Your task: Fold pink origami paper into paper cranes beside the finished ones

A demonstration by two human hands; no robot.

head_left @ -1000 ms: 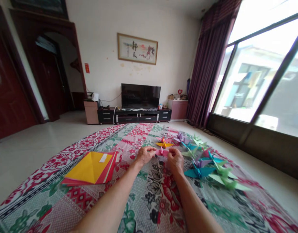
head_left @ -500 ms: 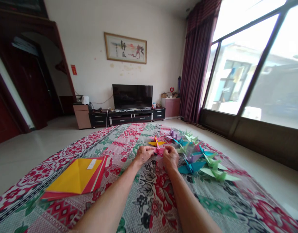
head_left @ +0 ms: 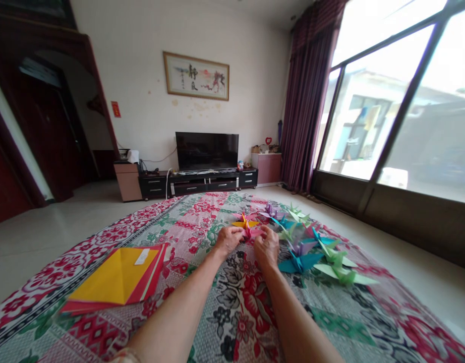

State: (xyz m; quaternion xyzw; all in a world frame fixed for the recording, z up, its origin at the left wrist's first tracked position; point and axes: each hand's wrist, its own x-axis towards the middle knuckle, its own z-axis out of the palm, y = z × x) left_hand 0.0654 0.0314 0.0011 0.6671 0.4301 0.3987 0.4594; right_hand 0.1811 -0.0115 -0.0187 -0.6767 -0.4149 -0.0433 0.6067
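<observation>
A pink paper crane [head_left: 249, 232] is held by its wings, one in each hand, over the flowered cloth. My left hand [head_left: 230, 239] pinches the wing on the left. The opposite wing is between the fingers of my right hand [head_left: 267, 242], partly hidden by them. Just beyond it sits a yellow paper crane [head_left: 244, 222]. To the right of my right hand, a blue paper crane [head_left: 299, 261] and a green paper crane [head_left: 345, 275] lie among several others in green, purple and blue.
A stack of coloured paper sheets [head_left: 104, 277], yellow on top, lies at left on the patterned cloth [head_left: 217, 312]. Across the room a television [head_left: 207, 151] stands on a low black cabinet [head_left: 190, 188]. Large windows [head_left: 368, 126] and a purple curtain [head_left: 306, 101] are on the right.
The pink crane's wings are drawn out wider between my hands and it has moved slightly away, nearer the yellow crane. My left hand has shifted a little to the right.
</observation>
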